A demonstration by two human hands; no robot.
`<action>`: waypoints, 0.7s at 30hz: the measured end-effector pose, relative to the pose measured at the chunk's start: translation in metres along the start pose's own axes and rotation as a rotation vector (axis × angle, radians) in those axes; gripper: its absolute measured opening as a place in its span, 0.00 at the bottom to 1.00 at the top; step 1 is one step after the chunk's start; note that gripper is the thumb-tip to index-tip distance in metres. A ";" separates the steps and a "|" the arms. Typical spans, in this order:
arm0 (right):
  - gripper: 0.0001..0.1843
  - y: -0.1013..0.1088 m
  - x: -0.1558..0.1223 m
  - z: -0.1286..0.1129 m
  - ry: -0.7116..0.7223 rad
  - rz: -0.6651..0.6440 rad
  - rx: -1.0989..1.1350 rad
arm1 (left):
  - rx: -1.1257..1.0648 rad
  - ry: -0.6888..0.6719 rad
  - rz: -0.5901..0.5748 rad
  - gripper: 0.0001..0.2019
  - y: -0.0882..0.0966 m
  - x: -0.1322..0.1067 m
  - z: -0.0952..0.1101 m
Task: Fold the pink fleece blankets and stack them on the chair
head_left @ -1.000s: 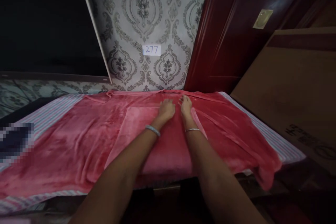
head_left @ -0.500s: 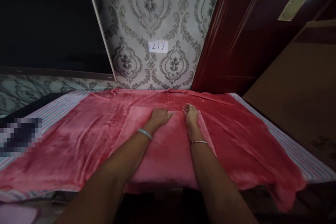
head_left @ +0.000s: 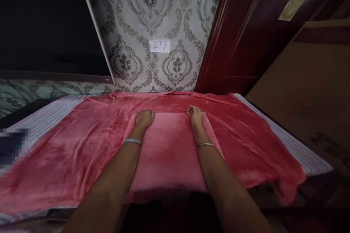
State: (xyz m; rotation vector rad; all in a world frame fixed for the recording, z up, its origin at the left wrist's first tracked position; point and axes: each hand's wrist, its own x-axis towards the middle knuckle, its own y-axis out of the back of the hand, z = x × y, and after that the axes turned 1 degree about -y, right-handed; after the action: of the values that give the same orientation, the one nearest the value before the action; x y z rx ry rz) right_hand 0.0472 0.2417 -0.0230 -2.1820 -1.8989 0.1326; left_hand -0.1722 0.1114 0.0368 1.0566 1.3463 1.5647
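Observation:
A red plush blanket (head_left: 68, 145) lies spread over a striped bed sheet (head_left: 51, 111). A lighter pink folded panel (head_left: 169, 145) of it rests in the middle. My left hand (head_left: 144, 119) lies flat on the panel's far left corner, fingers stretched out. My right hand (head_left: 195, 116) lies flat on its far right edge, fingers together and extended. Each wrist carries a thin silver bangle. Neither hand holds anything.
Patterned wallpaper with a small label reading 277 (head_left: 159, 46) is behind the bed. A dark screen (head_left: 46, 25) stands at the left, a dark red door (head_left: 246, 32) at the right, a brown cardboard box (head_left: 308, 87) beside the bed.
My left hand has slid left across the pink panel, away from my right hand, which stays near the same place. The two hands now lie wide apart.

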 end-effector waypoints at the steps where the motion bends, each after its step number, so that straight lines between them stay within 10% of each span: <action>1: 0.14 0.000 -0.001 -0.003 0.006 -0.012 -0.048 | -0.007 0.000 0.004 0.27 0.001 0.000 -0.001; 7: 0.19 0.008 -0.001 -0.036 0.089 -0.080 -0.428 | -0.021 -0.011 0.018 0.27 0.002 0.001 -0.005; 13: 0.25 0.028 -0.013 -0.051 0.160 -0.362 -1.276 | -0.007 -0.034 -0.027 0.28 0.002 0.006 -0.001; 21: 0.29 0.036 -0.003 -0.033 0.155 -0.369 -1.276 | -0.026 0.196 0.003 0.25 -0.003 0.017 -0.019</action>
State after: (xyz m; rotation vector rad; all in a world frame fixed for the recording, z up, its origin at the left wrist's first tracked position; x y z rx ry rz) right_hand 0.0887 0.2303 0.0003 -2.1524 -2.5627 -1.6544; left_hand -0.1955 0.1213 0.0339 0.9076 1.4510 1.7192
